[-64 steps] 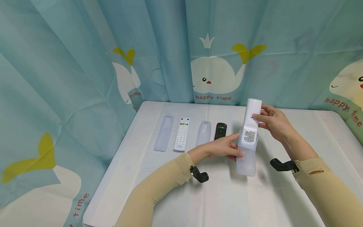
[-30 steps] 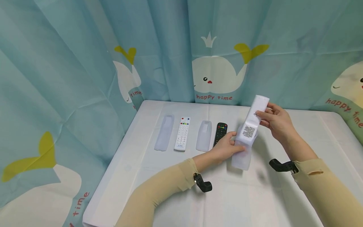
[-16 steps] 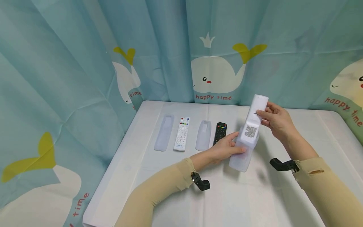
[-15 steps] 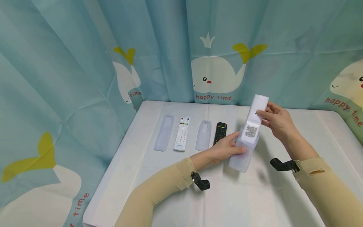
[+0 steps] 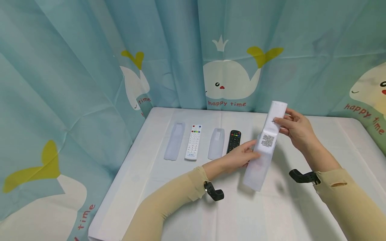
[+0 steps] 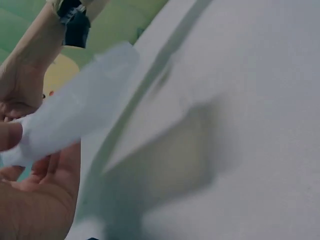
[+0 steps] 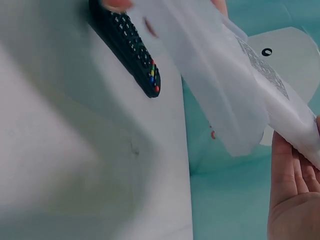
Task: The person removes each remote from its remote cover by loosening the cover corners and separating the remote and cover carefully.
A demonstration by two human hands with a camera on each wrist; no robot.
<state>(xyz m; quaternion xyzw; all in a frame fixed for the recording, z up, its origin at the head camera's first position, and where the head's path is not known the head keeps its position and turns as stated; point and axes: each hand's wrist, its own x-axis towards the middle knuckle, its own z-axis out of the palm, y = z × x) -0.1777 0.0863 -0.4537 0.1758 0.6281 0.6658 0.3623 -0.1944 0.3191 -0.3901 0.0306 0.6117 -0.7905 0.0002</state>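
My right hand [image 5: 297, 130] pinches the upper end of a white remote control [image 5: 278, 112], its back with a printed square code facing the head camera. The remote's lower part sits inside a translucent silicone sleeve [image 5: 256, 172], which my left hand [image 5: 239, 157] grips near its mouth. Both slant over the table, lower end towards me. In the right wrist view the sleeve [image 7: 215, 85] has an open edge lying along the remote [image 7: 282, 107]. The left wrist view shows the sleeve's far end [image 6: 100, 85] tapering above its shadow.
On the white table [image 5: 229, 214], left of my hands, lie a long translucent sleeve [image 5: 175, 140], a white remote [image 5: 193, 142], a shorter sleeve [image 5: 216, 144] and a black remote [image 5: 234, 139], partly behind my left hand. A blue-green curtain [image 5: 181, 67] hangs behind.
The sleeve, bunched around the remote earlier, now hangs longer and straighter below my left hand. Remote and sleeve have tilted rightward at the top since the first frame. Things on the table are unmoved.
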